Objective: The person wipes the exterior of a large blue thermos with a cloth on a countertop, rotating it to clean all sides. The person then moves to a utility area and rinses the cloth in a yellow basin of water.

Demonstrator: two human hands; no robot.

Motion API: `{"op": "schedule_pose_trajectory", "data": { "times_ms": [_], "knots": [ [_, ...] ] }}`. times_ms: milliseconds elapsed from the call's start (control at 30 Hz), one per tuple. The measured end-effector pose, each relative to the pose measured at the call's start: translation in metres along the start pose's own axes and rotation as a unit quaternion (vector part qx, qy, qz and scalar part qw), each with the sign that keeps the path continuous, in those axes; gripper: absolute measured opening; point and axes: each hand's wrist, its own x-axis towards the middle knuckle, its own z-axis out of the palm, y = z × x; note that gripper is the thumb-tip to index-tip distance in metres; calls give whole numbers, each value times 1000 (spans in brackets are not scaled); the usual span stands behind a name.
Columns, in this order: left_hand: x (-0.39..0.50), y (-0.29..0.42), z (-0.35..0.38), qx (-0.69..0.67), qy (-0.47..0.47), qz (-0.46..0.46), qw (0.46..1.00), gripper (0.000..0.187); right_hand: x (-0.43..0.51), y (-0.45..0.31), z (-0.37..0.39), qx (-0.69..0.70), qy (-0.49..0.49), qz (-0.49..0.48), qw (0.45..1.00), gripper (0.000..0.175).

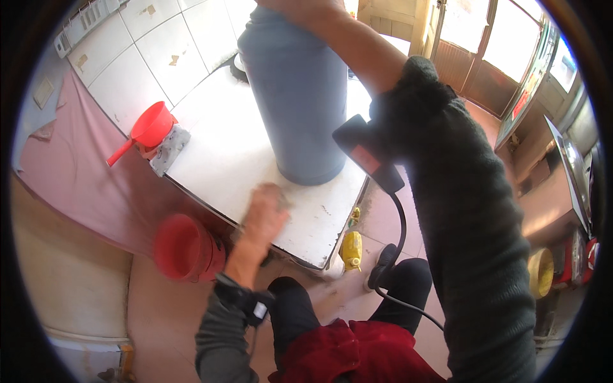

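Observation:
A tall blue-grey plastic barrel or jug leans on the white tabletop. My right hand is at its upper end, at the picture's top rim; the fingers are cut off, so its grip is hidden. My left hand is over the tabletop, just left of and below the barrel's base. It is blurred, and something small and brownish seems to be under its fingers; I cannot tell what. Each wrist wears a dark strap, and a black device with a cable hangs from the right one.
A red dipper rests at the table's left edge beside a grey patterned box. Red buckets stand on the floor below. A yellow plastic bottle is by the table's near right corner. White wall tiles rise behind.

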Motion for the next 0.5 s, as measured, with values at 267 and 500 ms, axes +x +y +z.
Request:
{"op": "schedule_pose_trajectory", "data": {
  "times_ms": [267,500],
  "knots": [
    [3,86,54,-45,-25,128,990,44,-1,4,-21,115,-69,29,991,99],
    [23,89,69,-43,-1,153,987,41,-148,38,-100,369,69,-36,926,53]
  ]
}}
